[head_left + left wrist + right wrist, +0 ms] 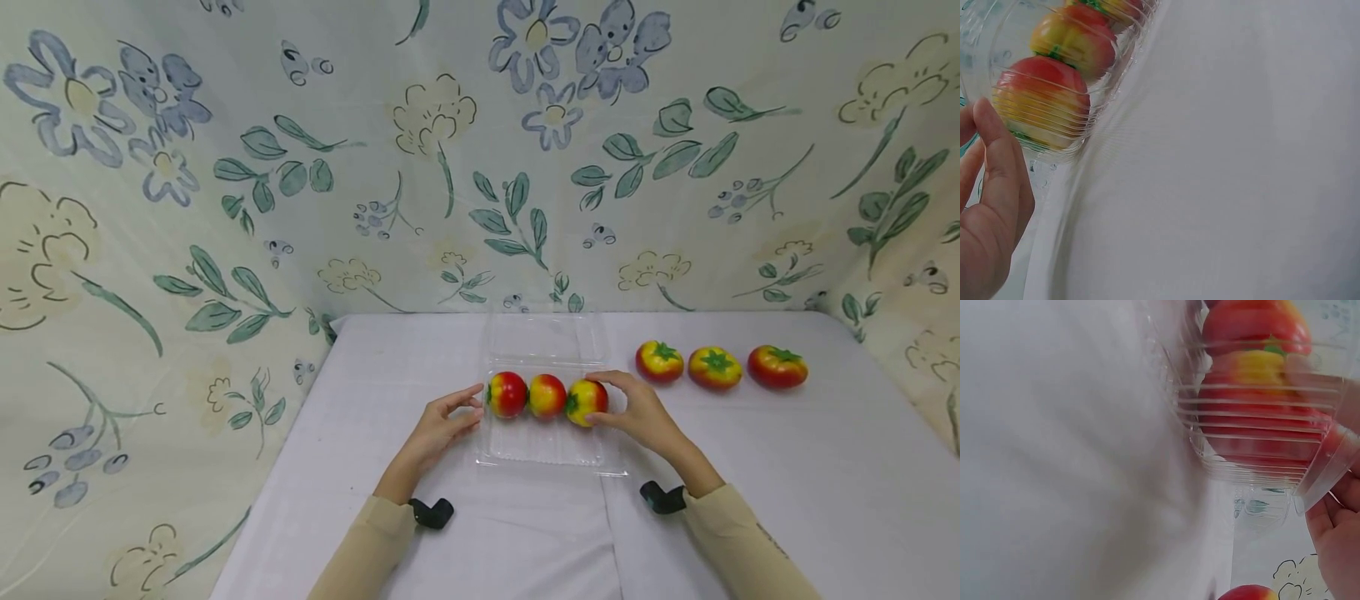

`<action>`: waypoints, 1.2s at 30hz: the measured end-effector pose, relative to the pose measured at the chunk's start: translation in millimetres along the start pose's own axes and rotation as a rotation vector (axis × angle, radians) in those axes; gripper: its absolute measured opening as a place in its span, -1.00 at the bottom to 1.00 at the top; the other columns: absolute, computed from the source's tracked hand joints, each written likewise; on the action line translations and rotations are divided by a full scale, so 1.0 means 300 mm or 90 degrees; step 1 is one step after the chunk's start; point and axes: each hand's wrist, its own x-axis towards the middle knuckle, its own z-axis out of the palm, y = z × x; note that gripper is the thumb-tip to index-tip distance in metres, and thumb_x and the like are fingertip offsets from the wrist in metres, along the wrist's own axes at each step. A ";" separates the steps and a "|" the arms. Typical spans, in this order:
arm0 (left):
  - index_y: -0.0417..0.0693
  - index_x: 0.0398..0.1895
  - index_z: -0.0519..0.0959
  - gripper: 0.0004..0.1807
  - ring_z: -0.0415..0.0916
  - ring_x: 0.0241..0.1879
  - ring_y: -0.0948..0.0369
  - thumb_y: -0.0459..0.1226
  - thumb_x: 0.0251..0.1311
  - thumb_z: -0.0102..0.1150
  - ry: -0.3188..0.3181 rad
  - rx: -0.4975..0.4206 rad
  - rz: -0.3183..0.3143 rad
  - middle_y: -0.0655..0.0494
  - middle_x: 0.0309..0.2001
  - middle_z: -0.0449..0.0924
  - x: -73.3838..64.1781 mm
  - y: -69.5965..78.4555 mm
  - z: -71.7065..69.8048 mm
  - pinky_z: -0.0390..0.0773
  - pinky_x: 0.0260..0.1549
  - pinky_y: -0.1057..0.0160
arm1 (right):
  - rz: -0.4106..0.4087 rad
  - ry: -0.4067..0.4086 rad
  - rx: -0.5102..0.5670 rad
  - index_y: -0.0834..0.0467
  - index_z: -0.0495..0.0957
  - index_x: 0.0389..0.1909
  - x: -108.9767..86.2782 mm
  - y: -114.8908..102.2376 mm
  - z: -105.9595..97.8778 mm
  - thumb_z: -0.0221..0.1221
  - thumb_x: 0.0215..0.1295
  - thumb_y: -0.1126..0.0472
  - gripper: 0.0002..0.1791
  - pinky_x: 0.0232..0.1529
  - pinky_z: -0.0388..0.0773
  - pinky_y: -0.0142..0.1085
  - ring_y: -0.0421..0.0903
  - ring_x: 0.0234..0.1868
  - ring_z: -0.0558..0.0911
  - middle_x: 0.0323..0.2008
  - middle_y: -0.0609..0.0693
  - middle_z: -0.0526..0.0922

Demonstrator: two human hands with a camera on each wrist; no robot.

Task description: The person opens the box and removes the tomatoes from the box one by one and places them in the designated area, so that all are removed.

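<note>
Right hand point(641, 412): fingers pinching the rightmost red-and-yellow fruit point(582, 402), in line with two others inside the open clear plastic clamshell point(532, 443) on the counter point(367, 400). Left hand point(435, 425): fingers relaxed, ungripped, at the clamshell's left edge.

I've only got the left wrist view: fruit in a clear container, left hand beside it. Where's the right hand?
Observer: In the head view, the right hand is at the container's right end, gripping the rightmost fruit in the row.
Operator: Is there any fruit outside the container?
Observer: Yes, three loose fruits in a row on the white cloth, beyond the right hand and farther right.
Operator: And the lid?
Observer: It's open: the clear lid is on the container's far side, behind the fruit.
</note>
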 end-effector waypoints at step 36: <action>-0.04 0.35 0.49 -0.46 0.56 -0.21 0.24 -0.33 0.29 0.29 0.005 -0.004 0.006 -0.05 0.00 0.50 -0.005 0.006 0.004 0.63 -0.09 0.36 | -0.015 0.059 0.033 0.27 0.52 0.21 0.014 -0.035 -0.050 0.53 -0.02 0.28 -0.29 0.08 0.56 0.10 0.15 0.11 0.57 0.14 0.18 0.58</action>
